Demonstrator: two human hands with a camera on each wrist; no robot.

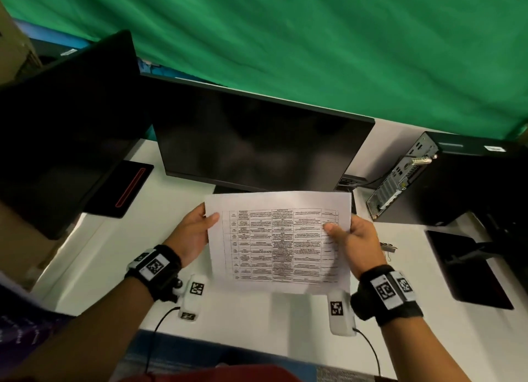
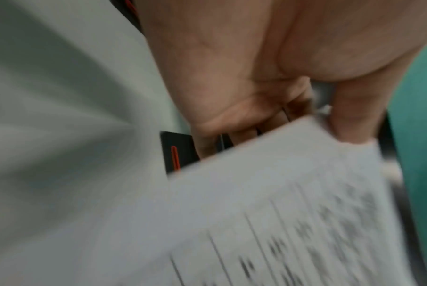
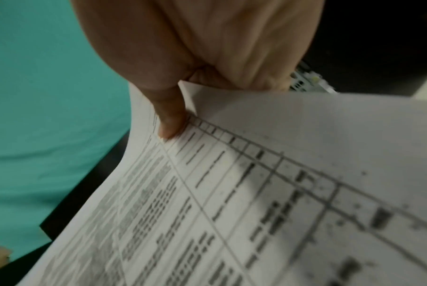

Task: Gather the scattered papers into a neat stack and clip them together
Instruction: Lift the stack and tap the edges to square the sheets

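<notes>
We hold the white printed sheets of paper [image 1: 278,241], their top page a black-ruled table of text, lifted above the white table [image 1: 94,256] in front of the dark flat monitor [image 1: 257,141], one hand at each side edge. Held this way, we judge, the sheets can be squared edge to edge before any clip goes on. Our left hand [image 1: 194,233] grips the left edge, thumb [image 2: 354,120] laid on the printed face and fingers tucked behind. Our right hand [image 1: 357,241] pinches the right edge likewise, its thumb [image 3: 169,120] pressing the top page so that the paper bows a little. Both forearms reach forward, wrists level and palms turned inward. A small metallic item [image 1: 388,248], possibly the clip, lies on the table just right of our right hand, too small to tell.
</notes>
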